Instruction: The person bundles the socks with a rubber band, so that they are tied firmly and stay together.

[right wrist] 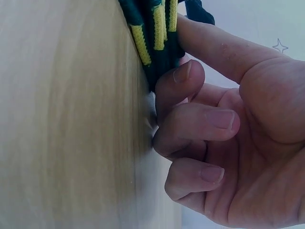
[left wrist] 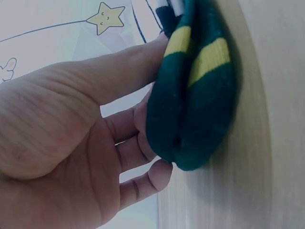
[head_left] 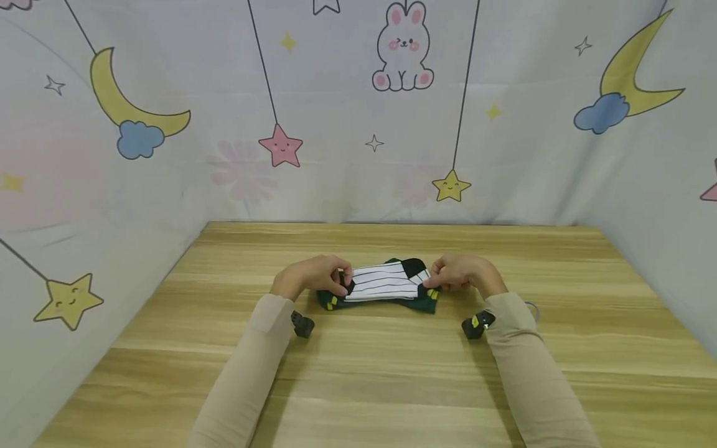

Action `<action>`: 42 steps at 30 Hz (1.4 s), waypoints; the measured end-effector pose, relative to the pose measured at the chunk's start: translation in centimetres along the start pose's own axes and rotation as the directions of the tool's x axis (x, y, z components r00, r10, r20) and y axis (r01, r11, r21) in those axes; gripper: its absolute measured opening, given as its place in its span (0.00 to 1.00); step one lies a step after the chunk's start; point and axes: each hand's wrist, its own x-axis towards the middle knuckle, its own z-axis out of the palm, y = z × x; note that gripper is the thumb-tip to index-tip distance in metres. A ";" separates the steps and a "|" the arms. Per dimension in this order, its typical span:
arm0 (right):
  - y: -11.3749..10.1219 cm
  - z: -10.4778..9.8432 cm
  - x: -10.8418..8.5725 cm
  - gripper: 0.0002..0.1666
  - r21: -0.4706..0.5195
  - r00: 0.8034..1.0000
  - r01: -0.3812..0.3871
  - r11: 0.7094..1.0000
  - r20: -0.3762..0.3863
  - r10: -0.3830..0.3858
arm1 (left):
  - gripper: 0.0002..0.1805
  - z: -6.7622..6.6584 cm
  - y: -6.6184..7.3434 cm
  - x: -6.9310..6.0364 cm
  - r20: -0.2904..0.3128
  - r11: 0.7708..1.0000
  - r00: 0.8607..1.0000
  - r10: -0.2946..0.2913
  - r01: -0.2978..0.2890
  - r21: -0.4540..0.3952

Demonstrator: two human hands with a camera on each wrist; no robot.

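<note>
A white sock (head_left: 381, 282) with thin dark stripes and black patches lies on top of dark green socks (head_left: 422, 305) with yellow bands, in the middle of the table. At the left end of the stack, my left hand (head_left: 320, 275) pinches the socks between thumb and fingers. In the left wrist view the rounded green end (left wrist: 190, 119) hangs beside the fingers (left wrist: 131, 152). My right hand (head_left: 462, 272) pinches the other end. The right wrist view shows its thumb and index finger at the yellow-banded green edges (right wrist: 157, 33), with the remaining fingers (right wrist: 190, 124) curled.
The wooden table (head_left: 381, 386) extends around the socks on all sides. A pale curtain (head_left: 347, 112) printed with stars, moons and a rabbit stands behind it and along both sides. Small black devices (head_left: 303, 324) sit at both wrists.
</note>
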 end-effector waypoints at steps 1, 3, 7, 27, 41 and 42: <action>0.0 -0.1 0.0 0.15 -0.003 1.000 0.006 1.000 0.000 -0.006 | 0.08 0.0 0.0 0.0 0.001 1.000 1.000 -0.001 0.001 -0.002; 0.1 -0.2 0.0 0.13 -0.007 1.000 0.023 1.000 0.002 -0.023 | 0.08 0.0 0.0 0.1 0.001 1.000 1.000 0.002 -0.002 -0.004; 0.4 -0.4 0.1 0.13 0.002 0.998 0.061 0.998 0.016 -0.061 | 0.08 -0.1 0.1 0.3 -0.002 1.000 1.000 0.014 -0.014 -0.007; 1.0 -0.6 0.1 0.15 0.043 0.988 0.115 0.992 0.096 -0.119 | 0.08 -0.1 0.0 0.2 0.008 1.000 1.000 0.020 -0.020 -0.007; 0.7 -0.6 -0.1 0.17 0.040 0.988 0.099 0.994 0.117 -0.103 | 0.08 0.0 -0.2 -0.1 0.006 0.999 0.999 0.032 -0.032 -0.019; 0.7 -0.6 -0.1 0.17 0.030 0.987 0.103 0.994 0.119 -0.106 | 0.08 0.0 -0.2 -0.1 0.006 0.999 0.999 0.035 -0.035 -0.019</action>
